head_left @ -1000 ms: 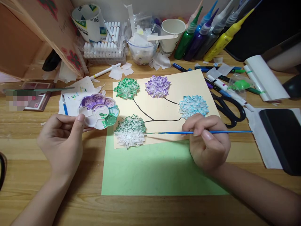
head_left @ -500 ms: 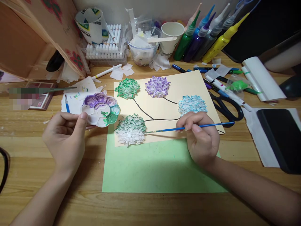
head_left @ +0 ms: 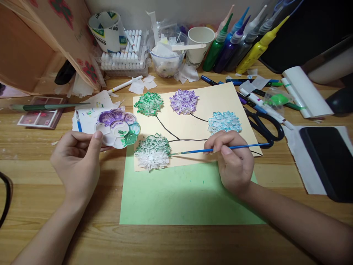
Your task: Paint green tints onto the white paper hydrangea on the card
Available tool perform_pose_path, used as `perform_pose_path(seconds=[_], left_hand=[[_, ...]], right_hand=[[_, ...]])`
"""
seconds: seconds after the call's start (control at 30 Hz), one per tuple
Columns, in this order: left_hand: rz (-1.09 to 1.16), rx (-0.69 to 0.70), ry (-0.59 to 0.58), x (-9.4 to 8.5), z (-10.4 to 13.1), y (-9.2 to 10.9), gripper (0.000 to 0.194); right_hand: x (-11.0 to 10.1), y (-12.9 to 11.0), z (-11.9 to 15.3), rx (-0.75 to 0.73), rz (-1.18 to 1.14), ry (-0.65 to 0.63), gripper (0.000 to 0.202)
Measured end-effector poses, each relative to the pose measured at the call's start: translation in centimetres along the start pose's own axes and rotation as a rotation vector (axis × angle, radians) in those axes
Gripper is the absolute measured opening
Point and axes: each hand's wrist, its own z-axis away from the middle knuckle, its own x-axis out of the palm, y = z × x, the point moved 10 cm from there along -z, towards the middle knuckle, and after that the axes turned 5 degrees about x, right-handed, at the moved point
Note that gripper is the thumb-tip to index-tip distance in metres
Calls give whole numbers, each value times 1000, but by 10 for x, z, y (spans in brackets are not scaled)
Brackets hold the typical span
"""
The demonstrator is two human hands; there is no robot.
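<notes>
Between thumb and fingers, my left hand (head_left: 78, 158) pinches a flower-shaped paint palette (head_left: 107, 139) with purple, teal and green paint in its wells. My right hand (head_left: 233, 158) grips a slim blue paintbrush (head_left: 190, 151). Its tip meets the right edge of a ruffled tissue-paper pompom (head_left: 153, 149), green above and white below. This pompom is on a cream card (head_left: 193, 129) with drawn black branches. Further up are a green pompom (head_left: 149, 103), a purple pompom (head_left: 184, 101) and a light-blue pompom (head_left: 224, 122), the last just beyond my right hand.
Green paper (head_left: 176, 198) lies under the card. Black scissors (head_left: 267, 127), scattered markers and a dark phone (head_left: 325, 162) are at the right. Paint bottles (head_left: 217, 48), a paper cup (head_left: 200, 44) and a tub of scraps (head_left: 167, 60) stand behind. A second brush (head_left: 78, 121) rests on tissue at left.
My right hand and the paintbrush have shifted slightly left, with the tip still at the green-and-white pompom's edge. My left hand and the palette have hardly moved.
</notes>
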Motion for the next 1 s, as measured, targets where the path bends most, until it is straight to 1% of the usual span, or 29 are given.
perform_pose_path(seconds=[0.1,0.23,0.4,0.53,0.67,0.87,1.0], left_hand=[[-1,1,0,0,0,-1,13],[-11,0,1,0,0,1,13],[6,-14,4,0,1,0,14],[-7,16,1,1,0,4,13],[-10,32,-4,1,0,7,13],[-22,8,8,-1,0,2,13],[-37,18,17,-1,-1,3,14]], right_hand=[[-2,0,0,-3,-3,19,16],[1,-2,-1,-17,2,-9,16],[-6,-4,-1,-30,-7,68,17],[-2,-1,0,-17,5,23,16],[3,-1,0,-44,14,-25,16],[0,-4,1,-76,5,-5,17],[2,-1,1,-49,54,-12,16]])
